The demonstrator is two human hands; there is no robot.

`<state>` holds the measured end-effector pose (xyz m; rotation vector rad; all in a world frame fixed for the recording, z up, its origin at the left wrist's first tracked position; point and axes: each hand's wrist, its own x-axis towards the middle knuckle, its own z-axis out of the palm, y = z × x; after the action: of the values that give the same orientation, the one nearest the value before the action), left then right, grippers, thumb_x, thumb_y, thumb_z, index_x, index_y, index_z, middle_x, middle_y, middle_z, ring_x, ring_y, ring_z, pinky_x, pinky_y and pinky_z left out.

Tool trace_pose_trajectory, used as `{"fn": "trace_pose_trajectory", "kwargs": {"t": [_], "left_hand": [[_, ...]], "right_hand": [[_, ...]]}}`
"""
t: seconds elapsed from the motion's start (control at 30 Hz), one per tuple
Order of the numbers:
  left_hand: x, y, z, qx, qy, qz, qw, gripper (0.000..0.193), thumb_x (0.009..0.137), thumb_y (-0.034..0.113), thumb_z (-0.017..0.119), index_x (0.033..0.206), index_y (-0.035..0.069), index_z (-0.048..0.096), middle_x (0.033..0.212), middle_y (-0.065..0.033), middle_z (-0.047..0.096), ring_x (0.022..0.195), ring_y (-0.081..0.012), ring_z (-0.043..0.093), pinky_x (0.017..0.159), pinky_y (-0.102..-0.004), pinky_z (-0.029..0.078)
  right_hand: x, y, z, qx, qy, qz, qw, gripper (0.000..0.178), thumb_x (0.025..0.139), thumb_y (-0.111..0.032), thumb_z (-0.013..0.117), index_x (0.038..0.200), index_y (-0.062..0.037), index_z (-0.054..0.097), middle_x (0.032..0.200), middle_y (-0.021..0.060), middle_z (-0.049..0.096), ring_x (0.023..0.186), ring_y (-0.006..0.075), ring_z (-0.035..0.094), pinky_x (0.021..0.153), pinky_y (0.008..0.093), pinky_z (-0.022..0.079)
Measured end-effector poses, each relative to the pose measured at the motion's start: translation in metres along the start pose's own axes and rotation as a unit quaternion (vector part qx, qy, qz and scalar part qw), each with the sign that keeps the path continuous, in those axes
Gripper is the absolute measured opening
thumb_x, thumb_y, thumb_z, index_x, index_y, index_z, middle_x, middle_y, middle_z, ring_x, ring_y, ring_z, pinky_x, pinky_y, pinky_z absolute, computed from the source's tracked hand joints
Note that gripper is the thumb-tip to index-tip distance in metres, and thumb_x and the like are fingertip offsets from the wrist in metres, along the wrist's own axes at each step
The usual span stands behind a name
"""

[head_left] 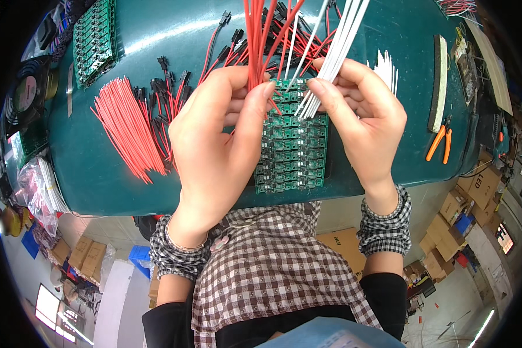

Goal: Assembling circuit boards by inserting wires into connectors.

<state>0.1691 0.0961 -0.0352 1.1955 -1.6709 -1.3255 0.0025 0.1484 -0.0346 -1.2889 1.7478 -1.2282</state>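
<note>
Between my two hands lies one green circuit panel (292, 139), left hand (214, 145) pinching red wires (260, 35), right hand (362, 119) pinching white wires (336, 49).

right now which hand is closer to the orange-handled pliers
Right. The right hand, holding white wires, sits just left of the orange-handled pliers in the picture. The left hand, pinching red wires, lies beyond it, farther away.
</note>
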Motion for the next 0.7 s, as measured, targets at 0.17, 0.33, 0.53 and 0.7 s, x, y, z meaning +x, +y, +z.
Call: {"fn": "trace_pose_trajectory", "kwargs": {"t": [0.17, 0.33, 0.53, 0.7], "left_hand": [[0.0003, 0.0006, 0.001, 0.023, 0.023, 0.017, 0.999, 0.012, 0.092, 0.002, 0.062, 0.102, -0.004, 0.061, 0.09, -0.0063, 0.068, 0.08, -0.0085, 0.066, 0.07, -0.0188, 0.053], [0.001, -0.0005, 0.0008, 0.024, 0.018, 0.009, 1.0, 0.012, 0.092, 0.002, 0.062, 0.102, -0.004, 0.062, 0.089, -0.0058, 0.068, 0.079, -0.0081, 0.066, 0.069, -0.0185, 0.053], [0.002, -0.0048, 0.0001, 0.044, 0.02, 0.035, 0.998, 0.012, 0.091, 0.002, 0.062, 0.102, -0.004, 0.062, 0.089, -0.0054, 0.068, 0.078, -0.0073, 0.066, 0.068, -0.0176, 0.052], [0.0019, -0.001, 0.0027, 0.062, 0.027, 0.041, 0.997, 0.012, 0.091, 0.002, 0.063, 0.102, -0.003, 0.062, 0.088, -0.0045, 0.068, 0.077, -0.0065, 0.065, 0.067, -0.0175, 0.051]], "right_hand": [[-0.0009, 0.0006, 0.0, 0.008, 0.002, 0.001, 1.0, 0.024, 0.086, 0.003, 0.067, 0.109, 0.0077, 0.062, 0.099, 0.0085, 0.068, 0.083, 0.0097, 0.065, 0.069, 0.0209, 0.054], [-0.001, 0.0006, -0.0003, 0.003, 0.0, 0.004, 1.0, 0.024, 0.086, 0.003, 0.067, 0.109, 0.0077, 0.062, 0.099, 0.0084, 0.068, 0.083, 0.0093, 0.065, 0.069, 0.0209, 0.055], [-0.0013, 0.0031, -0.0004, 0.009, -0.001, -0.004, 1.0, 0.024, 0.086, 0.003, 0.067, 0.109, 0.0076, 0.062, 0.098, 0.0079, 0.068, 0.082, 0.0091, 0.065, 0.068, 0.0207, 0.055], [-0.0015, 0.0032, -0.0015, 0.007, 0.001, -0.008, 1.0, 0.022, 0.087, 0.002, 0.067, 0.107, 0.0076, 0.061, 0.094, 0.0072, 0.067, 0.082, 0.009, 0.065, 0.067, 0.0206, 0.055]]}}
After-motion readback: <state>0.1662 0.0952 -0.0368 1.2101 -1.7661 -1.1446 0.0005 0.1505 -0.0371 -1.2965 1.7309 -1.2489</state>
